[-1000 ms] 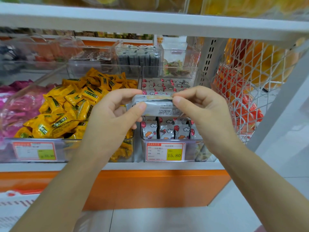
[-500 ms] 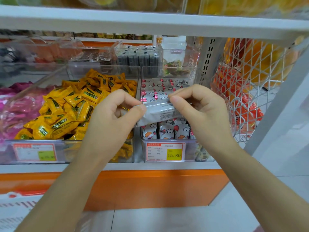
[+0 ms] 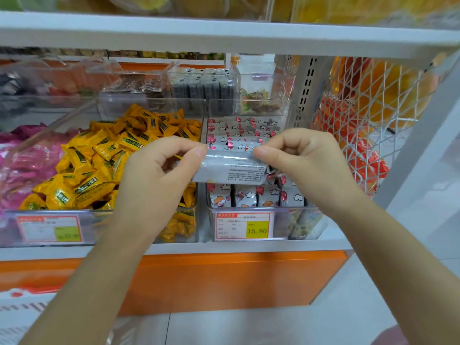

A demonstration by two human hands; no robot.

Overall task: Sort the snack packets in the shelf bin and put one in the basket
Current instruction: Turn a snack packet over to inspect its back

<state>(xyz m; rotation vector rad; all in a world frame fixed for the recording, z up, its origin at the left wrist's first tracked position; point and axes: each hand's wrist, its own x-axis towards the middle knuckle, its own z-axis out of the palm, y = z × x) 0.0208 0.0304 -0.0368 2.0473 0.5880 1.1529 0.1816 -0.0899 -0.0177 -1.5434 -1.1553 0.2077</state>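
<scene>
A silver-grey snack packet (image 3: 230,169) with small black print is held level above the clear shelf bin (image 3: 302,222). My left hand (image 3: 159,175) pinches its left end and my right hand (image 3: 306,160) pinches its right end, thumbs on the near side. The bin holds rows of white packets (image 3: 245,131) with red and cloud prints, some standing upright at the front (image 3: 249,195). A white basket edge (image 3: 22,307) shows at the bottom left corner.
A bin of yellow candy packets (image 3: 104,155) sits to the left, pink packets (image 3: 22,160) beyond it. A white wire basket (image 3: 368,115) with orange bags hangs at the right. More clear bins stand behind. An upper shelf edge (image 3: 224,33) runs overhead.
The packet tilted half a second ago and is level again now, with its printed back side toward me. Both hands stayed at its ends above the bin.
</scene>
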